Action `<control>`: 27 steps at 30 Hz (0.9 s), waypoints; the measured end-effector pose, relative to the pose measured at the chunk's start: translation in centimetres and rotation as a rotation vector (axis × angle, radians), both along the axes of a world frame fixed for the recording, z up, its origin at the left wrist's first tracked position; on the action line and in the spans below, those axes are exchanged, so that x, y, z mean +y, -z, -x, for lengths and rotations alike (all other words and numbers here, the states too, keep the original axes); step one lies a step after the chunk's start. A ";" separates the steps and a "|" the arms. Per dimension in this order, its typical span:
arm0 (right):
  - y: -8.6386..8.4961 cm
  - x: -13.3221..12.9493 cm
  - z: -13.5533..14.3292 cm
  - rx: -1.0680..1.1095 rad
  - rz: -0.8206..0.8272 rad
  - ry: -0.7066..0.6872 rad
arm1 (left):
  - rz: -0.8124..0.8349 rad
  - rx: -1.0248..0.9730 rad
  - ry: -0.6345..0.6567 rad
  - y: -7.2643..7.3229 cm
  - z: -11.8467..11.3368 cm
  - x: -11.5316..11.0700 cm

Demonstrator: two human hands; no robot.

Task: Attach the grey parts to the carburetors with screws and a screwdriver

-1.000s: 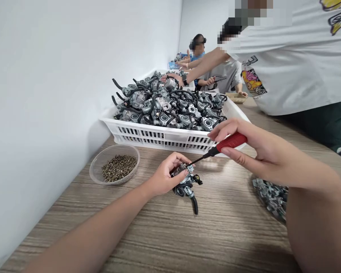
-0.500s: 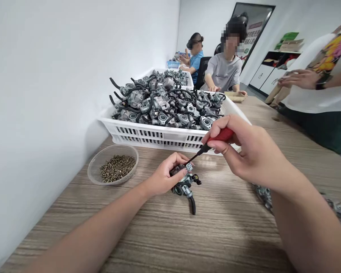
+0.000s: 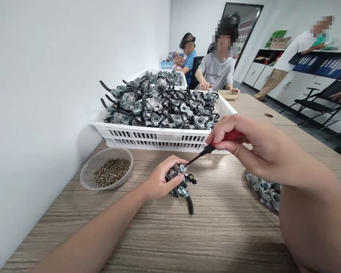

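Observation:
My left hand (image 3: 161,179) is closed around a small metal carburetor (image 3: 174,173) just above or on the wooden table; I cannot tell if it rests there. A short black hose (image 3: 190,204) hangs from its near end. Between the thumb and fingers of my right hand (image 3: 244,144) is the red handle of a screwdriver (image 3: 207,149). Its dark shaft slants down to the left, and the tip meets the carburetor's upper edge beside my left fingers. Part of the carburetor is hidden by my left hand.
A white plastic crate (image 3: 159,141) heaped with carburetors stands behind my hands. To the left is a clear bowl (image 3: 83,178) of small brass-coloured screws. Metal parts (image 3: 264,191) lie in a container partly behind my right arm. Two people sit farther back; another stands by the cabinets.
The view has shifted slightly to the right. My right hand and the screwdriver now sit at a lower slant, tip still at the carburetor. The carburetor has turned a little in my left hand.

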State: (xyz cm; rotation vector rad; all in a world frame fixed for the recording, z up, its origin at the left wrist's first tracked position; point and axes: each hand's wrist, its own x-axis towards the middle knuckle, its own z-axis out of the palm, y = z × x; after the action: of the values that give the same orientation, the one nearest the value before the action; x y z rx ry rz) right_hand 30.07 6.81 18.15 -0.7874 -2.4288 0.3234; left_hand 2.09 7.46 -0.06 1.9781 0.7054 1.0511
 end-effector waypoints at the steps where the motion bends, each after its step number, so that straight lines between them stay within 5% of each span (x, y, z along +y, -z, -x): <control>1: -0.2 0.1 -0.5 -0.004 -0.001 0.019 | -0.008 -0.002 -0.005 0.0 -0.1 0.0; 27: 1.3 1.0 0.1 -0.023 0.094 -0.006 | 0.018 -0.004 -0.060 -0.1 -0.6 0.0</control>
State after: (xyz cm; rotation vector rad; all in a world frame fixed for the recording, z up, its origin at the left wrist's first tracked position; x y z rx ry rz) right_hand 29.94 7.85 16.86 -0.8291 -2.4524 0.4353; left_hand 2.71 7.43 0.00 1.9499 0.7742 1.0801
